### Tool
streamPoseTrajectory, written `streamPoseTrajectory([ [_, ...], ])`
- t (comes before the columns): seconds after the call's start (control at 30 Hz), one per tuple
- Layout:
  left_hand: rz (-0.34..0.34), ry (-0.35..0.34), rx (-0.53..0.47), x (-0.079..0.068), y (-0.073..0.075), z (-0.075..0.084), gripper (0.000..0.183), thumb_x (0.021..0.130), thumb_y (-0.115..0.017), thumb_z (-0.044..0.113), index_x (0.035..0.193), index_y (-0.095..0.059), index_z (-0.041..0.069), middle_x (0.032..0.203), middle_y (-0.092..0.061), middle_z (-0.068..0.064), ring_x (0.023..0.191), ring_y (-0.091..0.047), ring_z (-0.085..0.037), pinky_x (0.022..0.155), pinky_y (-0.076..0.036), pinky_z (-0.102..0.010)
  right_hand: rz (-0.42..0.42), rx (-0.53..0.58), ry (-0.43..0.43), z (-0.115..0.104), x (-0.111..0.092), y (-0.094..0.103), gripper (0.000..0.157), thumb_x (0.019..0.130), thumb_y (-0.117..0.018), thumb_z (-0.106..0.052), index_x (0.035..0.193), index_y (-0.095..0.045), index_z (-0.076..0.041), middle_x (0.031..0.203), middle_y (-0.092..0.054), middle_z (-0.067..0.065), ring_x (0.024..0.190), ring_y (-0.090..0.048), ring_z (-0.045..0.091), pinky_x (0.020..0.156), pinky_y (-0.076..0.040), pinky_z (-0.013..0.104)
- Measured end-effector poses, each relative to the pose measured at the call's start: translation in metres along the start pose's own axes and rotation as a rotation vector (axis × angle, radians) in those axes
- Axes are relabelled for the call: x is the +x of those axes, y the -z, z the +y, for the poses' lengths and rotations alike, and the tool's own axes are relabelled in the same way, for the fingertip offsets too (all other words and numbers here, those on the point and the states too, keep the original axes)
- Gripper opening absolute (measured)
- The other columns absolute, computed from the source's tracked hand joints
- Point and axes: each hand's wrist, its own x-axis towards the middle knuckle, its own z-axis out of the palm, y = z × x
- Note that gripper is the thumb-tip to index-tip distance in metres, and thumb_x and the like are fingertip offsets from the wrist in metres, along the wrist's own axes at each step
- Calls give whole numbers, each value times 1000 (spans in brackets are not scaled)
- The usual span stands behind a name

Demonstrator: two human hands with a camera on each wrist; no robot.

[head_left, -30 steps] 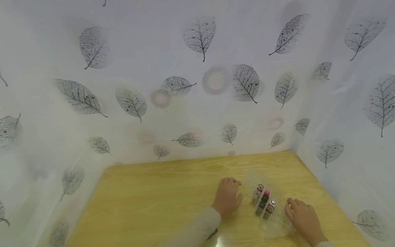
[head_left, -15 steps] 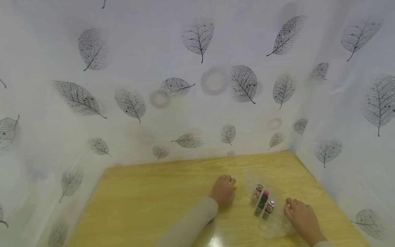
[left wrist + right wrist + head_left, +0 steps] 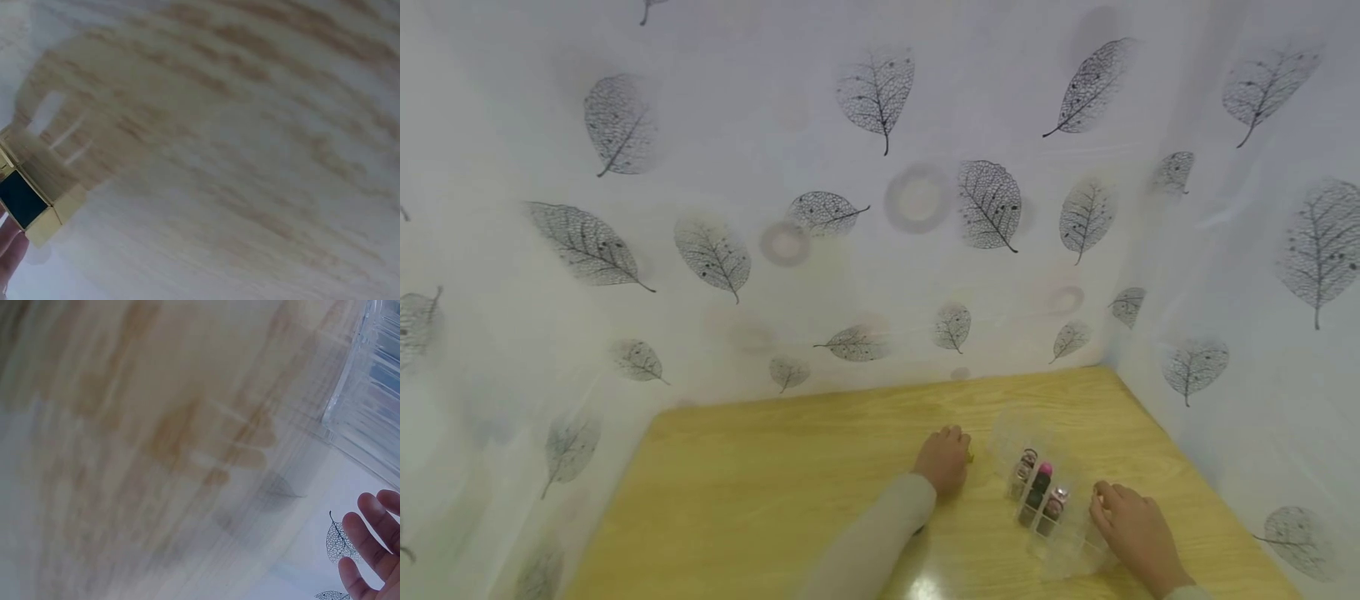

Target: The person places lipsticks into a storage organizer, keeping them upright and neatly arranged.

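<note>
My left hand is over the table, left of a clear divided organizer, fingers bent down. It holds a lipstick, a square gold case with a dark panel in the left wrist view. Only a small gold end of it shows past the fingers in the head view. My right hand rests at the organizer's right side, holding nothing. In the right wrist view its fingers are loosely extended below the clear plastic wall. Inside the organizer stand several cosmetics, among them a pink-topped lipstick and dark tubes.
The yellow wood-grain table reaches back to a pale curtain printed with leaves, which also hangs at both sides. A dark object peeks out by the left sleeve. The organizer's far compartments extend toward the back.
My left hand has moved slightly left, away from the organizer, and turned its fingers downward; a gold end now shows beside them. My right hand and the organizer stay in place.
</note>
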Motion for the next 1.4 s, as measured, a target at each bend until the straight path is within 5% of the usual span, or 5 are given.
streamPoseTrajectory([
  [0.23,-103,47,4,2,-2,1,25,85,-61,24,108,-60,15,94,-61,3,80,-58,-9,70,-50,-20,10,47,-27,-2,1,0,13,74,-62,-10,86,-59,-5,68,-55,0,58,-50,13,48,-39,31],
  [0.53,-101,65,2,1,0,0,20,87,-61,25,105,-60,16,93,-61,3,80,-58,-9,68,-50,-20,-82,131,-127,-3,4,5,12,79,-61,-10,89,-59,-4,68,-55,0,59,-51,13,50,-39,32],
  [0.83,-53,28,14,0,1,-2,18,89,-60,24,106,-59,15,91,-61,4,76,-58,-7,62,-48,-18,-33,16,-4,-1,2,3,17,72,-65,-10,87,-58,-5,70,-56,1,60,-50,14,50,-40,31],
  [1.23,110,183,-424,-6,21,-8,20,86,-63,19,105,-59,12,89,-60,3,76,-56,-8,62,-47,-16,-72,88,-69,-2,3,5,14,77,-61,-9,89,-59,-4,70,-57,1,60,-51,14,50,-41,33],
  [1.4,199,237,-497,-8,26,-8,27,84,-66,19,109,-60,10,92,-62,2,78,-58,-7,67,-49,-14,-84,156,-136,-3,5,6,14,78,-62,-9,91,-60,-2,68,-58,1,59,-52,14,51,-41,33],
])
